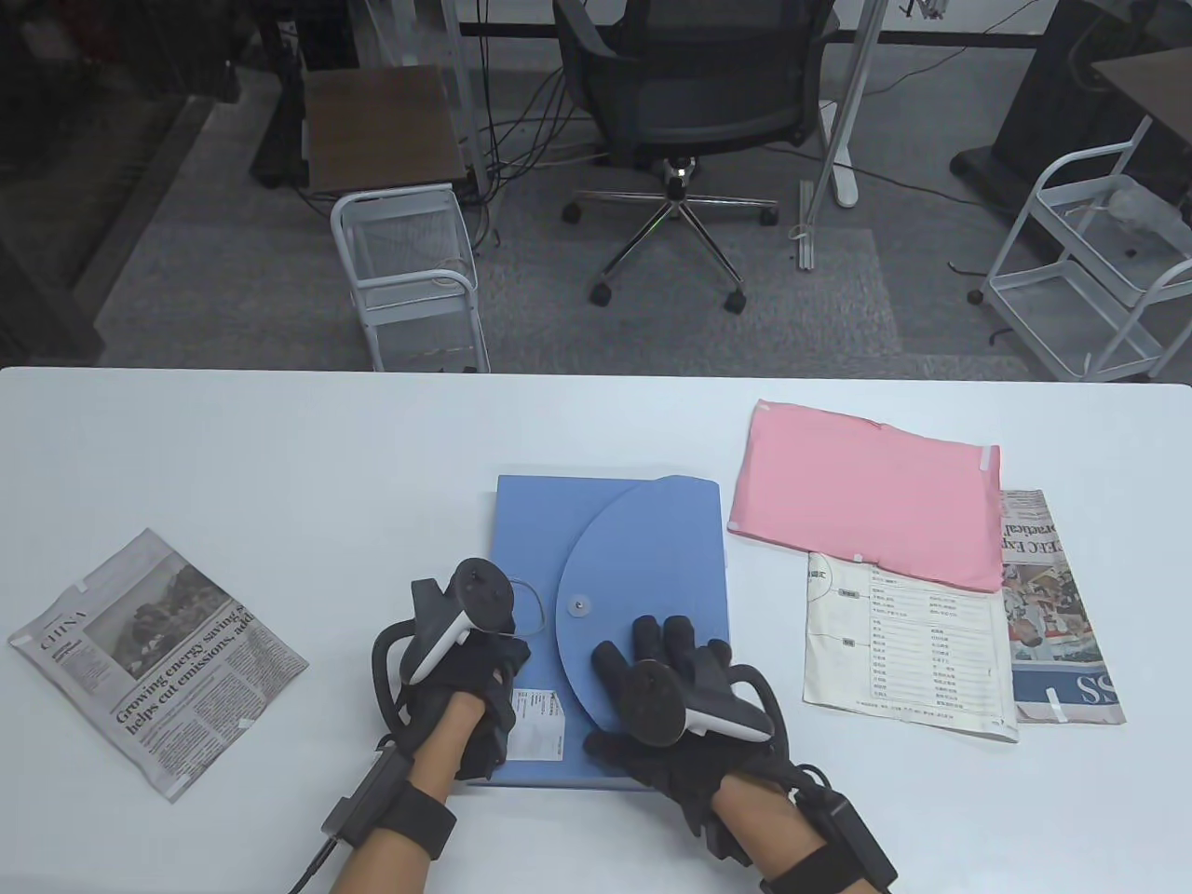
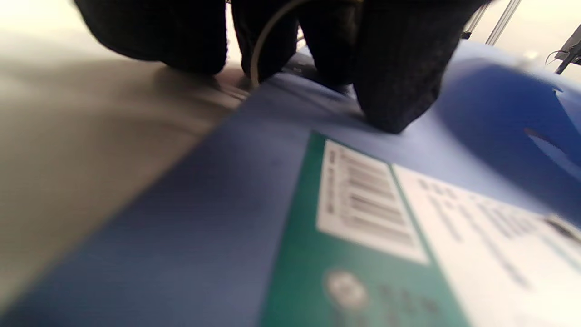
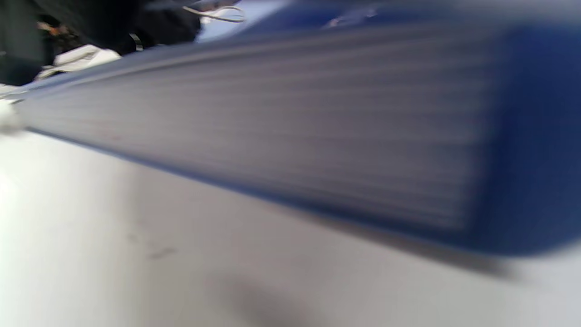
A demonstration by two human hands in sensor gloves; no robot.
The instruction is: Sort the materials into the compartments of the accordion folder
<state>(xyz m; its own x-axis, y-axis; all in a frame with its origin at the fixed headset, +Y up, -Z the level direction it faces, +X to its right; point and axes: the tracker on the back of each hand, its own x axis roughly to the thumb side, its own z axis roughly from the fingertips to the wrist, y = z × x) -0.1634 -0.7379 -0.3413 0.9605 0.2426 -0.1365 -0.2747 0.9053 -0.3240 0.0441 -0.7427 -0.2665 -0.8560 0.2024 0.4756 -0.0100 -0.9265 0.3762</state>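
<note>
The blue accordion folder (image 1: 610,596) is seen closed at the desk's (image 1: 279,447) near middle. The left hand (image 1: 466,652) grip rests on its left edge; the right hand (image 1: 670,689) lies spread on the flap. Nothing is sorted yet: newspaper sheet (image 1: 158,652), pink sheet (image 1: 866,512) and printed sheet (image 1: 908,652) remain outside.

Beyond the white table (image 1: 279,438) stands a black office chair (image 1: 694,102) on carpet, flanked by two white wire carts (image 1: 410,279) (image 1: 1090,270) — a brown-topped side table (image 1: 382,126) sits behind the left cart
</note>
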